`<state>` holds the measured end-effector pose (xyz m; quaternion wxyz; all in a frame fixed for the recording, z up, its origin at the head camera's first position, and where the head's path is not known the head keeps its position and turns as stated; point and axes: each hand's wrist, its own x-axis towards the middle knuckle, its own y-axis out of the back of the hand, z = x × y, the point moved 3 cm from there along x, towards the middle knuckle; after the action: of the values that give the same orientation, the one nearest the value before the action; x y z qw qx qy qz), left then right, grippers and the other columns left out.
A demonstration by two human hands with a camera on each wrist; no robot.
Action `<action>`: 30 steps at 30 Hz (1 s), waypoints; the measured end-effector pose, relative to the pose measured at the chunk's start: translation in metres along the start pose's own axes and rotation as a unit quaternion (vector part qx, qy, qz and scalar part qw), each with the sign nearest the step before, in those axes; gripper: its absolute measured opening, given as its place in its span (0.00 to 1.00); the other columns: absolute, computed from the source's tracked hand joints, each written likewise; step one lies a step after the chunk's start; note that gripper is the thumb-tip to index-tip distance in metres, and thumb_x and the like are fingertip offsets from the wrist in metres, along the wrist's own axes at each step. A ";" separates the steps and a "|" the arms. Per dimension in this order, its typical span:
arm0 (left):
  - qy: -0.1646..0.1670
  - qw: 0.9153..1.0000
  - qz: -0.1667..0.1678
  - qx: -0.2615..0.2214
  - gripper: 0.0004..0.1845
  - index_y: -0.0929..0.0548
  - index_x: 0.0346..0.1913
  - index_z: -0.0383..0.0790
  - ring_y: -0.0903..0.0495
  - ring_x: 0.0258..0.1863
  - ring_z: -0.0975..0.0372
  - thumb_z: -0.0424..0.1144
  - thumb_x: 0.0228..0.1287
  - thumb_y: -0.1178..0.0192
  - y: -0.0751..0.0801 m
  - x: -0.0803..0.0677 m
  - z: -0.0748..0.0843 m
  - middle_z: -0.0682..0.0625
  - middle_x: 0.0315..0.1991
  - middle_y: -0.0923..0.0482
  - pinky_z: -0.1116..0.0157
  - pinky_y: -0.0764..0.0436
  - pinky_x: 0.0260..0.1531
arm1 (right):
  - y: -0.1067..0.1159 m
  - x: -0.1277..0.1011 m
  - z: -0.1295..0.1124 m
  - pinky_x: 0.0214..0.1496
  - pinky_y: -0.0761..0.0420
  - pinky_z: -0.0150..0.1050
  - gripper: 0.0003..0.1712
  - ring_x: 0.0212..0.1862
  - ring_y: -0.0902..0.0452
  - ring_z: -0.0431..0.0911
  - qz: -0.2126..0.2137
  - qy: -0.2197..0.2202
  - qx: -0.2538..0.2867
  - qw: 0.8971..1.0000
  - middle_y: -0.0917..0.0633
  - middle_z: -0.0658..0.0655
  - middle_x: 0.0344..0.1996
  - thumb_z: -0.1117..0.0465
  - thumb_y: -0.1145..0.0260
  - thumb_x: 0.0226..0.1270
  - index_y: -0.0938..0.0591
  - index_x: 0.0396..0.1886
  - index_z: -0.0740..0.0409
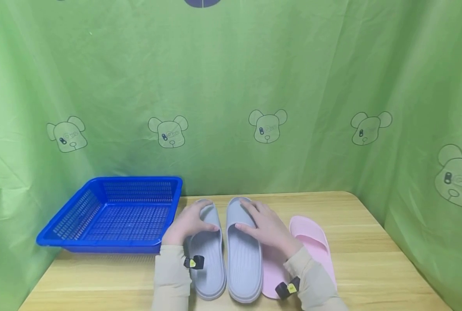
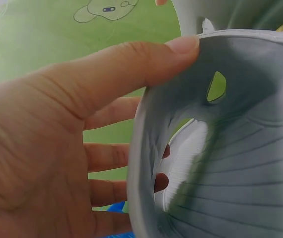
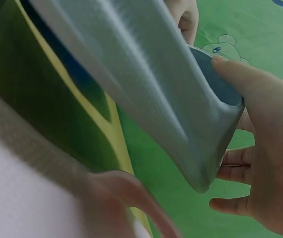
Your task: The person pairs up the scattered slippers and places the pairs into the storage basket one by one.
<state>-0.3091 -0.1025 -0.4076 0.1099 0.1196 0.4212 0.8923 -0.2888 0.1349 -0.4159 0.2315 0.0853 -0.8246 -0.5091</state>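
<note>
The fingers of your left hand (image 1: 186, 223) grip one grey slipper (image 1: 210, 276) by its strap, and those of your right hand (image 1: 269, 227) grip the other grey slipper (image 1: 245, 268) likewise. The pair is side by side, toes away from you, over the worktop (image 1: 374, 259), with a blue basket (image 1: 114, 246) to the left and a pink slipper (image 1: 308, 226) to the right.
</note>
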 end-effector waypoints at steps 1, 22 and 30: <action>-0.002 1.000 0.005 -0.001 0.44 0.27 0.66 0.41 0.28 0.65 0.48 0.48 0.42 0.23 0.001 0.000 0.001 0.44 0.66 0.27 0.48 0.30 0.65 | 0.001 0.000 0.001 0.64 0.29 0.64 0.47 0.65 0.31 0.62 0.001 -0.004 0.000 1.000 0.29 0.63 0.67 0.30 0.42 0.61 0.40 0.76 0.43; -0.002 0.998 0.054 0.013 0.44 0.28 0.67 0.48 0.28 0.64 0.48 0.51 0.43 0.24 0.015 -0.005 0.007 0.46 0.65 0.25 0.48 0.29 0.64 | 0.026 0.000 0.016 0.62 0.27 0.64 0.49 0.64 0.31 0.63 0.034 -0.021 -0.017 0.999 0.30 0.67 0.66 0.32 0.40 0.62 0.42 0.77 0.47; 0.009 0.997 0.073 0.027 0.44 0.27 0.67 0.52 0.30 0.65 0.45 0.55 0.43 0.26 0.019 -0.006 0.005 0.44 0.67 0.28 0.46 0.27 0.61 | 0.035 -0.002 0.023 0.59 0.26 0.63 0.50 0.63 0.31 0.62 0.049 -0.039 -0.014 0.998 0.30 0.65 0.65 0.31 0.40 0.61 0.42 0.77 0.46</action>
<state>-0.3032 -0.1122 -0.3906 0.0372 0.1445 0.4362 0.8874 -0.2948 0.1704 -0.3944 0.2253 0.0213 -0.8290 -0.5114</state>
